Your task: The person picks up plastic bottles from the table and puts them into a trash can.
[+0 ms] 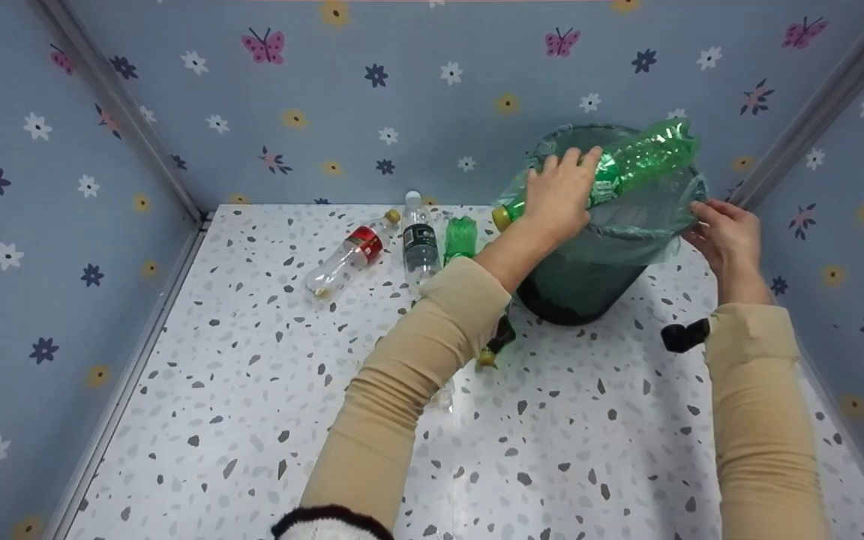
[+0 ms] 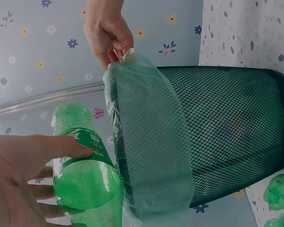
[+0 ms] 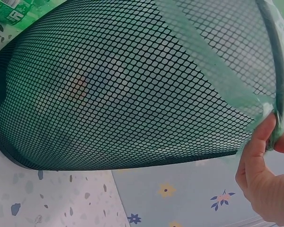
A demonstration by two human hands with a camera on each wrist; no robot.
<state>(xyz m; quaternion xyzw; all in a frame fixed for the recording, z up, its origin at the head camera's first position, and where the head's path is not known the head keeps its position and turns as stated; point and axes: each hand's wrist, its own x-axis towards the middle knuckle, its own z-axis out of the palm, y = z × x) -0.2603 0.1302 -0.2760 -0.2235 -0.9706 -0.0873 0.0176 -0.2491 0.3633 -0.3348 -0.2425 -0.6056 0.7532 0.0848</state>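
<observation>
A green paper-like or plastic label point(image 1: 603, 178) with white print wraps the clear green plastic bottle with a yellow cap point(image 1: 649, 156); its lettering is too small to read. The clear bottle lying at left point(image 1: 338, 266) bears a red label point(image 1: 365, 243), and the white-capped clear bottle point(image 1: 424, 262) a blackish one point(image 1: 420, 236); neither is legible.

The left hand point(image 1: 561, 193) grips the green bottle around its middle, thumb on the label side and fingers apart on the other, holding it slantwise over the mouth of the dark mesh bin point(image 1: 582, 281), cap end toward the left. The right hand point(image 1: 732, 232) pinches the translucent green liner point(image 1: 604, 244) at the bin's rim between thumb and fingers.

The left forearm in its tan sleeve point(image 1: 402, 375) slants up to the right; the right forearm rises nearly straight. The bin leans on the white speckled desk point(image 1: 252, 390).
</observation>
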